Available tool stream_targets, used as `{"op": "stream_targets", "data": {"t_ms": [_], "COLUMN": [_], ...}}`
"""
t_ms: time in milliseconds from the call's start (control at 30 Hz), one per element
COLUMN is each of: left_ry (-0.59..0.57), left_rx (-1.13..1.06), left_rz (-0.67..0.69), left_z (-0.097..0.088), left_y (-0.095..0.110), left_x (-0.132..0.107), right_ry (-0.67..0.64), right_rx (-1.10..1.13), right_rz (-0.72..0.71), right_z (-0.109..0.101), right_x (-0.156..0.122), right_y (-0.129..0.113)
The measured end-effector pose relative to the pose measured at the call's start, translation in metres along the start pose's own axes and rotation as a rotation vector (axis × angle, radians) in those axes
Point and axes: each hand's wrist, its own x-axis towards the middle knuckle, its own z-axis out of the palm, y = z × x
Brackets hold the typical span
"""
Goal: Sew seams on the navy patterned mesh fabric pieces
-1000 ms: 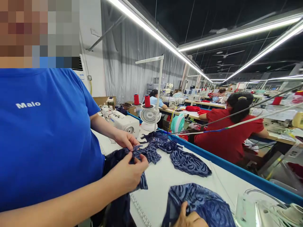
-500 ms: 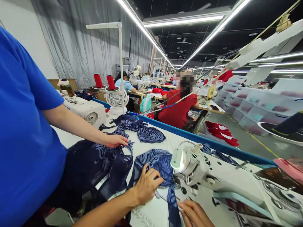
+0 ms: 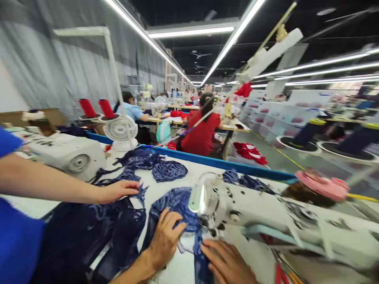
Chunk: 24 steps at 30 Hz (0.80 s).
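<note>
A navy patterned fabric piece (image 3: 177, 201), rounded like a bra cup, lies under the head of a white sewing machine (image 3: 254, 205). My left hand (image 3: 166, 236) rests on its near side, fingers apart and slightly bent, pressing the cloth. A narrow navy strip (image 3: 199, 246) runs from the needle area towards me. Along its right edge lies my right hand (image 3: 226, 260), fingers stretched out and touching it. The machine head hides the needle. At left, a co-worker's hand (image 3: 118, 191) touches a frayed end of more navy fabric (image 3: 127, 225).
A second sewing machine (image 3: 71, 154) stands at the left, near red thread cones (image 3: 108, 108) and a white fan (image 3: 121, 132). A blue-edged trough (image 3: 189, 154) borders the table's far side. A pink-lidded object (image 3: 322, 185) sits behind my machine.
My view has turned right, so the scene shifts left. My right hand's fingers have straightened and moved up along the strip towards the needle area. My left hand stays on the fabric.
</note>
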Motion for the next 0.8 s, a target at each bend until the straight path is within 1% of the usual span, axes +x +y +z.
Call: {"op": "stream_targets", "data": {"t_ms": [33, 67, 133, 167, 200, 267, 300, 333, 367, 433, 500, 533, 633, 700, 733, 800], "left_ry": [0.011, -0.005, -0.056, -0.075, -0.090, -0.109, -0.117, -0.122, -0.123, -0.115, -0.112, -0.115, -0.135, -0.140, -0.138, -0.127], "left_rx": [0.011, 0.013, -0.009, -0.025, -0.042, -0.069, -0.079, -0.087, -0.097, -0.121, -0.150, -0.165, -0.200, -0.210, -0.209, -0.207], "left_rz": [0.033, 0.063, 0.101, 0.113, 0.119, 0.122, 0.118, 0.110, 0.099, 0.072, 0.047, 0.040, 0.041, 0.052, 0.058, 0.062], "left_z": [-0.002, -0.003, -0.003, -0.001, 0.000, 0.004, 0.006, 0.008, 0.010, 0.014, 0.017, 0.018, 0.018, 0.017, 0.016, 0.016], "left_y": [0.000, 0.000, -0.002, -0.004, -0.006, -0.008, -0.009, -0.010, -0.010, -0.012, -0.013, -0.014, -0.013, -0.012, -0.010, -0.008], "left_x": [0.002, 0.004, 0.012, 0.017, 0.021, 0.028, 0.029, 0.030, 0.029, 0.027, 0.023, 0.022, 0.020, 0.020, 0.020, 0.020], "right_ry": [-0.058, -0.119, -0.168, -0.156, -0.121, -0.060, -0.048, -0.054, -0.072, -0.083, -0.057, -0.040, -0.037, -0.092, -0.130, -0.187], "right_rx": [0.047, 0.092, 0.168, 0.197, 0.209, 0.194, 0.177, 0.159, 0.147, 0.157, 0.235, 0.320, 0.630, 0.766, 0.788, 0.752], "right_rz": [0.057, 0.131, 0.188, 0.248, 0.338, 0.558, 0.646, 0.694, 0.700, 0.663, 0.672, 0.702, 0.794, 0.811, 0.805, 0.775], "right_z": [-0.010, -0.017, -0.021, -0.020, -0.017, -0.008, -0.004, 0.000, 0.003, 0.008, 0.009, 0.009, 0.001, -0.008, -0.013, -0.020], "right_x": [0.004, 0.008, 0.014, 0.016, 0.017, 0.018, 0.018, 0.019, 0.021, 0.026, 0.034, 0.039, 0.049, 0.049, 0.046, 0.035], "right_y": [-0.004, -0.008, -0.014, -0.017, -0.019, -0.024, -0.027, -0.029, -0.032, -0.036, -0.038, -0.037, -0.029, -0.023, -0.020, -0.013]}}
